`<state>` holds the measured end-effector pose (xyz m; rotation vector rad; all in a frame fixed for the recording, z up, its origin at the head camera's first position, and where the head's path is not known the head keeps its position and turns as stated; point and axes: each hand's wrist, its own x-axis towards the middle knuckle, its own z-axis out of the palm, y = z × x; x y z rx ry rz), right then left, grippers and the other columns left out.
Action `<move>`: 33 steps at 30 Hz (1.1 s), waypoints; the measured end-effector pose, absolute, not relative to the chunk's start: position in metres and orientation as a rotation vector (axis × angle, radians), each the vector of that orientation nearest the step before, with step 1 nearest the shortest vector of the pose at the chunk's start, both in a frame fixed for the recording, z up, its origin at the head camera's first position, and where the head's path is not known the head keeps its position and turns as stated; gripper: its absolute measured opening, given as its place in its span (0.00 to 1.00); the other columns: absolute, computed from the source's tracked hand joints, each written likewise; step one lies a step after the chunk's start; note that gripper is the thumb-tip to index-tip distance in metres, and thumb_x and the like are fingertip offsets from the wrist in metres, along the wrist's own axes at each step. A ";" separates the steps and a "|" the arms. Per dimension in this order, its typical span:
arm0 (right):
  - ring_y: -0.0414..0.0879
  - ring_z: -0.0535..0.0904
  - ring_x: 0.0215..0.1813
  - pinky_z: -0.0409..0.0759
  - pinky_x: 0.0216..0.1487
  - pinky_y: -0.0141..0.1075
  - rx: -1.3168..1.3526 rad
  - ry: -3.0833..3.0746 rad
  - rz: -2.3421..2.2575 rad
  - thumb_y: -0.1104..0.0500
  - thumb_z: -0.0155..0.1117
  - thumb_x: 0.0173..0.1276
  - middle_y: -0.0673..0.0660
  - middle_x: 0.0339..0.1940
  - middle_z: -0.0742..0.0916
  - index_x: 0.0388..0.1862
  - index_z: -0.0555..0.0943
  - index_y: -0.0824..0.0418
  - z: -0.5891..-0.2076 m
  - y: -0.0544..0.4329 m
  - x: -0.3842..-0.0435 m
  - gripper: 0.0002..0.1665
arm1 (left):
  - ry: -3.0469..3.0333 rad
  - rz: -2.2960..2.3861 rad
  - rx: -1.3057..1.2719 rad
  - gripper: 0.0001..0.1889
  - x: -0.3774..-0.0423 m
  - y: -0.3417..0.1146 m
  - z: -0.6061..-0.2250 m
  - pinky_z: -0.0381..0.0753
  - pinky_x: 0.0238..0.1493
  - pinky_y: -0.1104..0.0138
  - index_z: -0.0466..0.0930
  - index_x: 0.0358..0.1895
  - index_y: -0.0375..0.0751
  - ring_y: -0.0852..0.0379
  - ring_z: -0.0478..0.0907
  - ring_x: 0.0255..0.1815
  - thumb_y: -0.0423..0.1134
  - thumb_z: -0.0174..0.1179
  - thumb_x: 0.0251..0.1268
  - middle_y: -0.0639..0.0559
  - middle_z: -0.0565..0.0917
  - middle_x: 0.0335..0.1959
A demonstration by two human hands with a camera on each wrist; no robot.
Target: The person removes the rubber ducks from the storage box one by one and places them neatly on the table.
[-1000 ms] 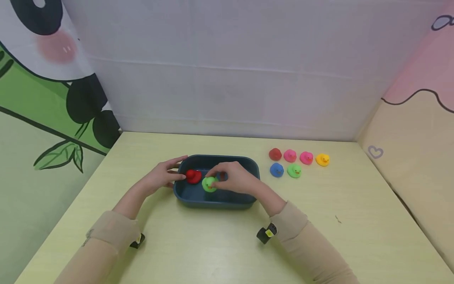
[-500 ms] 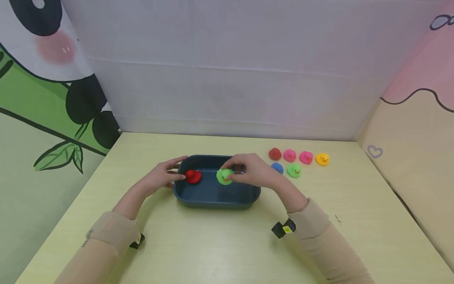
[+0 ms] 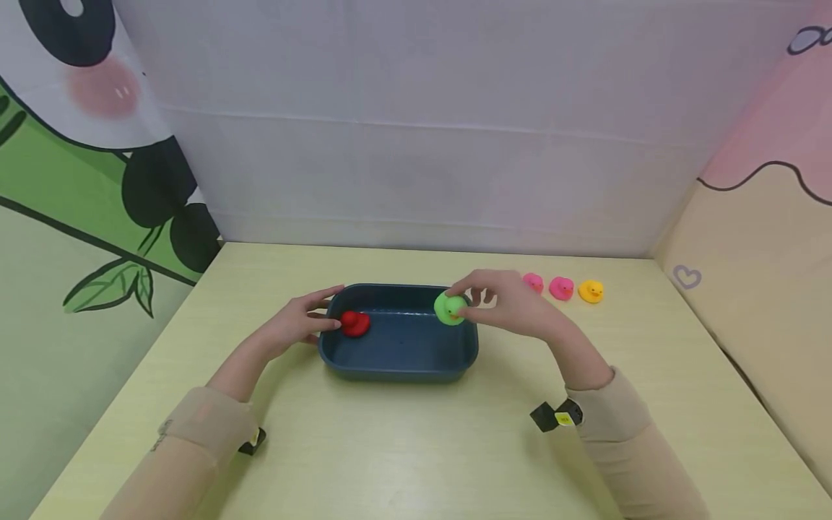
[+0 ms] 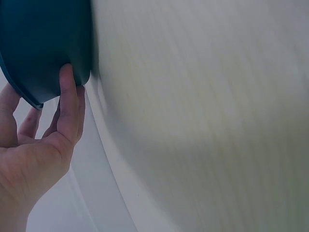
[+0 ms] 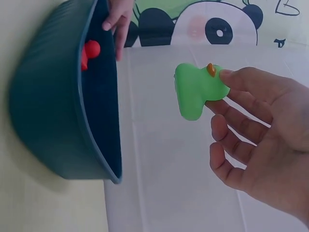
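A green rubber duck [image 3: 450,308] with an orange beak is pinched by the thumb and fingertips of my right hand [image 3: 510,303]. It hangs over the right end of a dark blue plastic tub [image 3: 399,375]; in the right wrist view the green rubber duck [image 5: 193,92] is held well apart from the rim. Inside the tub, at the left, lies a red rubber duck [image 3: 354,324]. My left hand [image 3: 292,325] grips the tub's left end, thumb at the rim. In the left wrist view the fingers [image 4: 69,104] press against the outer wall.
Behind the right hand sit a partly covered pink duck [image 3: 533,281], another pink duck [image 3: 562,288] and a yellow duck [image 3: 591,291]. The pale wooden table [image 3: 390,462] ends at a white backdrop [image 3: 416,180], with printed cartoon sheets at both sides.
The right hand has carried the green duck rightward and up from the tub's middle, now covering the red, blue and other green ducks behind. The left hand and tub have stayed put.
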<state>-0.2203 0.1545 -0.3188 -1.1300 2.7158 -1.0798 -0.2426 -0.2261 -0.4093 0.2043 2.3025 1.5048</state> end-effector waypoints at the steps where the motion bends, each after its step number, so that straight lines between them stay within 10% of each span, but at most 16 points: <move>1: 0.42 0.76 0.38 0.77 0.41 0.41 -1.119 2.722 -1.075 0.59 0.69 0.59 0.43 0.38 0.83 0.49 0.82 0.50 -0.318 0.158 -0.221 0.18 | 2.303 1.504 0.203 0.37 -0.242 -0.226 -0.409 0.83 0.41 0.59 0.54 0.74 0.56 0.42 0.75 0.56 0.37 0.61 0.63 0.36 0.62 0.69; 33: 0.41 0.74 0.36 0.75 0.37 0.30 -0.865 2.963 -1.014 0.58 0.69 0.60 0.47 0.30 0.79 0.48 0.83 0.45 -0.317 0.265 -0.226 0.16 | 2.285 1.511 0.198 0.37 -0.243 -0.226 -0.409 0.83 0.43 0.57 0.54 0.74 0.55 0.40 0.73 0.58 0.38 0.61 0.63 0.36 0.62 0.68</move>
